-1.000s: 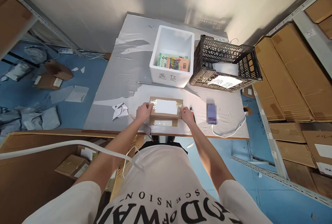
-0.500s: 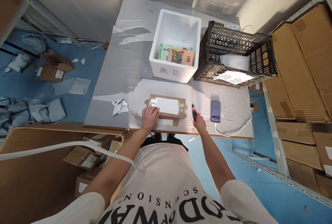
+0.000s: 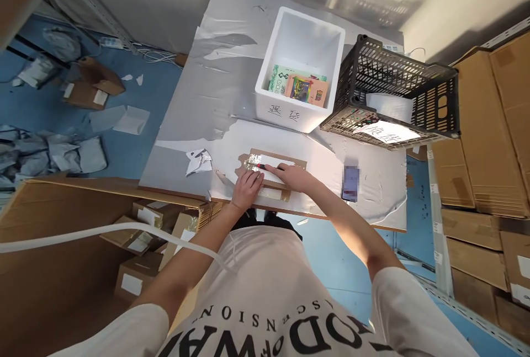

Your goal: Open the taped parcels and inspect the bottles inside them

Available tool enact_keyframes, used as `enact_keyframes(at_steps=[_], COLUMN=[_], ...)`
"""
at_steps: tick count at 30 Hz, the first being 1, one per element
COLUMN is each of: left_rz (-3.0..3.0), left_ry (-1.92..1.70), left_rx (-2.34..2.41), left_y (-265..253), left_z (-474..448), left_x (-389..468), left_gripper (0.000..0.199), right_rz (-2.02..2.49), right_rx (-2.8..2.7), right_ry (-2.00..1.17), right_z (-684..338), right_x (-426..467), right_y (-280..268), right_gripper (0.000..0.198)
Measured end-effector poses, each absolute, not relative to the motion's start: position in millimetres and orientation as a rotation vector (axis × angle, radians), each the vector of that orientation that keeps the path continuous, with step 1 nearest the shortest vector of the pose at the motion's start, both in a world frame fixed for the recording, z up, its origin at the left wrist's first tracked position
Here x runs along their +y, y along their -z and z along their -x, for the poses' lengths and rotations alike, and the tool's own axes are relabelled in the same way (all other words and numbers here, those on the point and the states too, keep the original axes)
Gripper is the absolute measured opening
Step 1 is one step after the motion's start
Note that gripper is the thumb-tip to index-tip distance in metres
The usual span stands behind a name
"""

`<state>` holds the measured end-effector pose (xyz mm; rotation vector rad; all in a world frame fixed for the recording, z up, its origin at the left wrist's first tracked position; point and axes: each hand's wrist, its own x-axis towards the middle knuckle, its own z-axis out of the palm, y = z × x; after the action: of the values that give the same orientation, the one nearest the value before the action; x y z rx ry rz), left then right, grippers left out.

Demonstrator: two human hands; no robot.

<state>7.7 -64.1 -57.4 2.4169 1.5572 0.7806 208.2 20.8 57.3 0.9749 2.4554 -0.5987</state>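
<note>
In the head view a small cardboard box [image 3: 301,164] lies on the table, with a white label and shiny clear tape at its left end. My left hand [image 3: 247,187] grips the box's front left edge, fingers curled over it. My right hand [image 3: 295,177] is closed around a red and black utility knife [image 3: 261,166]. The knife's tip points left and reaches the taped left end of the box. Part of the label is hidden under my right hand.
Behind the box stand a white foam bin [image 3: 296,112] holding printed packets and a black plastic crate [image 3: 445,106] with papers. A phone [image 3: 351,183] lies at the right, crumpled paper [image 3: 199,161] at the left. A large open carton [image 3: 83,186] with boxes borders the table's front left.
My right hand has swung left with the knife, from beside the box to over its top. My left hand stays on the box's front left edge. The view has shifted slightly.
</note>
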Motion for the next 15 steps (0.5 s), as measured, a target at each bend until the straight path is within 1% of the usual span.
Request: enact_keyframes(at_steps=[4,8,15], left_rz=[-2.351,-2.296,-2.270], left_ry=[-0.725,-0.687,-0.676], left_rx=[1.582,1.576,1.573], left_y=[56.1,55.3,55.1], left_z=[-8.5,-9.8,-11.3], left_x=[-65.2,-65.0,-62.7], left_gripper=[0.035,0.035,0.033], right_rz=[-0.934,-0.935,-0.938], right_rx=[2.444,2.402,2.370], right_ry=[0.500,0.477,0.446], right_z=[-208.1,-209.5,-211.7], right_x=[22.3,21.1,18.9], right_y=[-61.5,-68.3,-71.1], right_gripper=[0.073,0.075,0.072])
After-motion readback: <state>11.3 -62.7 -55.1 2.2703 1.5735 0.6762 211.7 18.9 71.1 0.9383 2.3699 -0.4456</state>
